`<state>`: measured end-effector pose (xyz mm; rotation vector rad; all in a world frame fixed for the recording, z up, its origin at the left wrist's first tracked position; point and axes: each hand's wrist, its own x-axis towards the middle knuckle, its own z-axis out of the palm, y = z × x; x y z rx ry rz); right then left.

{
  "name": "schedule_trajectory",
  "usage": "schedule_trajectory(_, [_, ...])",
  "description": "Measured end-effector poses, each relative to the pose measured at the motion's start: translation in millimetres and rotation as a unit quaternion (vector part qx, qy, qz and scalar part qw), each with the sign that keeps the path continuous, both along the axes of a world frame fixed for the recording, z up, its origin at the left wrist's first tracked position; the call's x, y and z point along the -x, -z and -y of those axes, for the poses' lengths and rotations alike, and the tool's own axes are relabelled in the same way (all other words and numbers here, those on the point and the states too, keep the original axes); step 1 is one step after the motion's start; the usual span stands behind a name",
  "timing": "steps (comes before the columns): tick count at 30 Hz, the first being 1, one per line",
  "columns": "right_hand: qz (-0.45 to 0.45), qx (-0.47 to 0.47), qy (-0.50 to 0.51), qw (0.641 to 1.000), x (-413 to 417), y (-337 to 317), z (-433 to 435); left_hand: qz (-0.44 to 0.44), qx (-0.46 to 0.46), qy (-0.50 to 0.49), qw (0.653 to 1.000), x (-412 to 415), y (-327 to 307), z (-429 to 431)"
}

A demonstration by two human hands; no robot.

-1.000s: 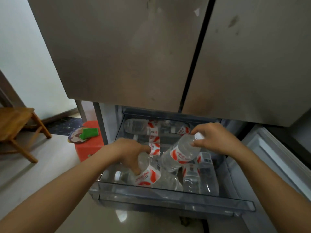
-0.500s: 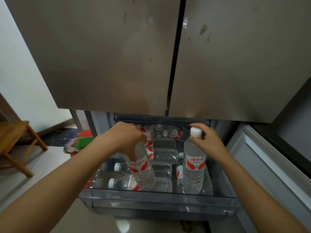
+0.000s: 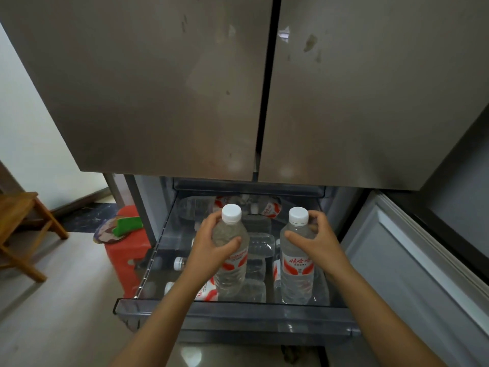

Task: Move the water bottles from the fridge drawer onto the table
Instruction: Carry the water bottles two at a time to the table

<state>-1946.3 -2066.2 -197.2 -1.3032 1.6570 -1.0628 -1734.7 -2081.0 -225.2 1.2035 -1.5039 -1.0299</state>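
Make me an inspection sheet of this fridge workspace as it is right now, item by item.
Surface: open fridge drawer; table not in view.
Job's things: left bottle and right bottle held upright over the drawer; lying bottles inside it.
Clutter: nothing seen.
Hands: left hand grips the left bottle; right hand grips the right bottle, fingers near its cap.
Cables: nothing seen.
Surroundings: closed fridge doors above; red stool with a green item; wooden chair.
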Motion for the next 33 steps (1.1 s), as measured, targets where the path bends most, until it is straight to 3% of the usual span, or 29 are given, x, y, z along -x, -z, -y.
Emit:
schedule_trajectory(3, [0.014, 0.031, 0.024, 0.999, 2.4, 1.8, -8.2, -0.023, -0.019, -0.022, 0.999, 8.1, 4.9, -4.5])
schedule_trajectory(6, [0.000, 0.053, 0.037, 0.998, 6.6, 2.5, -15.1, 0.009, -0.024, -0.030, 0.999, 11.9, 7.9, -8.9])
schedule_trajectory(12, [-0.099, 0.062, 0.094, 0.989, 5.0, 16.5, -27.6, 0.073, -0.024, -0.059, 0.995, 17.9, 12.8, -12.0])
schedule_trajectory(18, [-0.249, -0.004, 0.050, 0.967, -6.1, 19.1, -25.2, 0.074, -0.004, -0.068, 0.995, 16.5, 15.0, -11.6])
schedule_trajectory(25, [-0.202, 0.046, 0.026, 0.978, -6.6, 13.8, -9.4, -0.002, 0.014, -0.082, 0.997, 5.6, 13.4, -18.7])
schedule_trajectory(33, [-0.144, 0.167, -0.070, 0.973, -38.0, -21.3, -1.4, -0.090, 0.067, -0.202, 0.973, -20.7, -13.9, -30.7])
